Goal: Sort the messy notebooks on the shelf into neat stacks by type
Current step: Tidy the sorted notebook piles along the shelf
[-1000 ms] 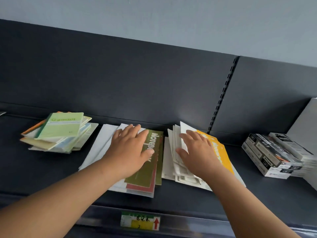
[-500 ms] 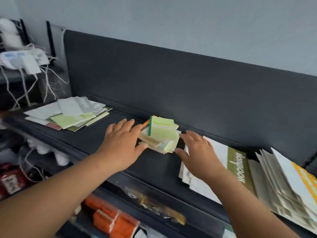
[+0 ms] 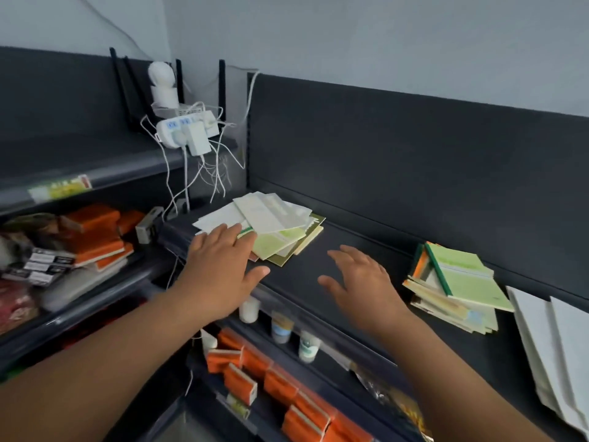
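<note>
Orange boxes [image 3: 95,234] are being shown stacked at nine o'clock, with a white power strip [image 3: 188,132] hanging at eleven o'clock. A loose, fanned pile of white and green notebooks [image 3: 274,224] is lying on the dark shelf [image 3: 366,231] near twelve o'clock. Its near-left corner is being overlapped by the straight fingers of the left hand [image 3: 220,266]; whether they are actually touching cannot be told. The right hand [image 3: 360,282] is being held flat with fingers spread, gripping nothing, above bare shelf between the piles. A green-covered stack [image 3: 455,282] is sitting at three o'clock, with white notebooks [image 3: 548,339] lying at four o'clock.
</note>
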The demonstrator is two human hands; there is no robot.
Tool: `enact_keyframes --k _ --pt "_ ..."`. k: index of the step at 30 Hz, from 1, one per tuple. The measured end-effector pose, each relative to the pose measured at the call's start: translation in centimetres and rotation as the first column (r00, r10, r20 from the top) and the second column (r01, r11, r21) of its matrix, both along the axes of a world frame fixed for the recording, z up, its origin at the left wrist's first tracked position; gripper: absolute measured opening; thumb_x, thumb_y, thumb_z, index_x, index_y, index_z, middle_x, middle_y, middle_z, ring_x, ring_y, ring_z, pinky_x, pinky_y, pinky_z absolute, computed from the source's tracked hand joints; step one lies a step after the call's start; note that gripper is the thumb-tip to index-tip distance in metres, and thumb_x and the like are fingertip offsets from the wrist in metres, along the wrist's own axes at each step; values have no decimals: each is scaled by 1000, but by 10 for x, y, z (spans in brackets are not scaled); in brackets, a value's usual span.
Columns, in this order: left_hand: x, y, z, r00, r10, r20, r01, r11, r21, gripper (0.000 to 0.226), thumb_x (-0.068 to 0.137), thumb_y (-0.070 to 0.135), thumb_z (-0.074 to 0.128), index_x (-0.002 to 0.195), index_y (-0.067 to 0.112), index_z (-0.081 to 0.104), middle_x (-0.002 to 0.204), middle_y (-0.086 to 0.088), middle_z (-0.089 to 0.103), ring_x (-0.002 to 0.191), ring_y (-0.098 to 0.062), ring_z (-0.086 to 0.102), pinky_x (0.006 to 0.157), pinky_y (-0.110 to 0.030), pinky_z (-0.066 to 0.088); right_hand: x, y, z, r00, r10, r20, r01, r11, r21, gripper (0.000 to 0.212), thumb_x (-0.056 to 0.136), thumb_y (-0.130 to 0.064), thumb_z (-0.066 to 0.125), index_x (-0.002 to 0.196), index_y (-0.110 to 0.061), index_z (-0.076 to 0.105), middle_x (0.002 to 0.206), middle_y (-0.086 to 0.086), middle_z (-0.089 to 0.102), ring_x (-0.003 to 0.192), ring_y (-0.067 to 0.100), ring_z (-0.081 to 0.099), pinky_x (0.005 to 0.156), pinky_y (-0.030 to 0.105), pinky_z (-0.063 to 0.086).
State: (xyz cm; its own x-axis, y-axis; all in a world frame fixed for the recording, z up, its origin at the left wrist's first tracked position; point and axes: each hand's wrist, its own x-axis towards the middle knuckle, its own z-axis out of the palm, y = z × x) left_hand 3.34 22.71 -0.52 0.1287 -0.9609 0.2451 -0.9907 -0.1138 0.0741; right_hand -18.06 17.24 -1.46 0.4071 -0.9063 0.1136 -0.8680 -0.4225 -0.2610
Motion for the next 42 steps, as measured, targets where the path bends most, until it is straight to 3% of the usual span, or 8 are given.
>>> enact_keyframes --k 16,26,28,30,33,36,39,42 --pt "94 -114 -22 993 119 5 -119 989 88 66 95 59 33 150 25 20 158 -2 20 144 -22 15 114 -40 14 115 -155 -27 998 50 -42 -45 994 98 57 99 -49 39 149 -23 30 160 2 21 147 22 18 117 41 17" --pt "117 -186 -38 1000 -4 -23 8 981 194 65 95 58 33 148 22 26 152 -1 31 141 -21 23 113 -41 17 145 -197 -49 980 26 -197 18 976 216 61 97 -59 25 151 -29 22 162 -4 12 149 27 -2 118 53 5" --pt "125 -199 -41 999 -46 -22 49 972 231 63 95 59 32 146 22 30 148 0 37 138 -20 28 112 -40 21 145 -197 -54 980 -32 -197 76 972 223 58 97 -59 25 143 -27 36 156 -1 29 148 29 7 118 54 6" --pt "132 -212 -43 996 -85 -31 90 956 279 62 94 60 31 142 21 36 144 1 43 135 -20 32 109 -40 25 143 -196 -52 978 -155 -141 171 979 111 52 96 -58 29 126 -23 54 135 4 52 139 27 31 114 48 19" --pt "140 -227 -46 991 -133 -35 136 916 377 67 88 70 29 128 20 46 138 -2 47 131 -23 35 105 -42 30 146 -199 -43 940 -342 -14 342 940 6 53 95 -58 37 133 -22 51 133 3 54 129 24 43 109 42 30" --pt "145 -238 -54 983 -159 -88 182 862 473 83 77 82 30 130 20 43 143 -3 39 139 -26 23 109 -45 25 154 -205 -40 874 -485 15 474 860 187 73 88 -62 50 146 -22 32 146 3 40 134 29 36 107 46 35" --pt "147 -242 -60 966 -230 -120 259 845 469 98 72 84 38 144 18 30 155 -4 23 146 -27 8 115 -46 17 161 -205 -50 818 -574 37 538 786 304 85 77 -58 67 144 -22 30 136 4 47 123 29 46 99 43 45" --pt "147 -248 -62 951 -254 -174 306 842 445 97 75 78 46 148 16 25 158 -5 16 147 -26 4 116 -45 15 156 -197 -50 703 -691 171 604 706 369 86 73 -41 78 143 -19 31 128 5 53 112 26 57 83 38 53"
